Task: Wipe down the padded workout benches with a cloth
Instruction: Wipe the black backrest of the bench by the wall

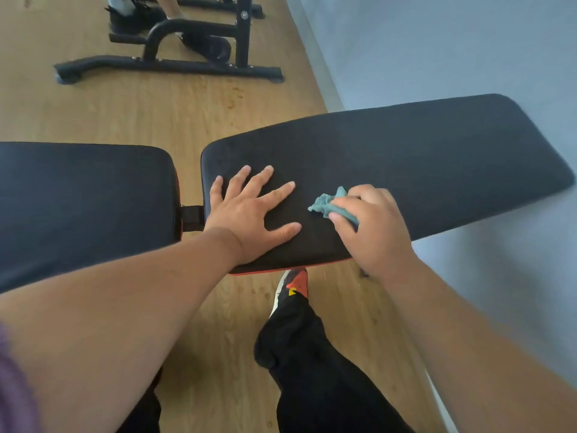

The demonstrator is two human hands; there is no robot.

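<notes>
A black padded bench lies across the view in two parts: a long back pad (406,157) on the right and a seat pad (84,198) on the left, with a narrow gap between them. My left hand (253,210) rests flat on the near left end of the back pad, fingers spread. My right hand (371,223) grips a crumpled teal cloth (327,206) and holds it against the back pad just right of the left hand. Most of the cloth is hidden under my fingers.
A black metal equipment frame (175,65) stands on the wooden floor (156,114) at the back, with another person's foot beside it. A pale wall (437,42) runs along the right, close behind the back pad. My leg and shoe (295,284) are under the bench's near edge.
</notes>
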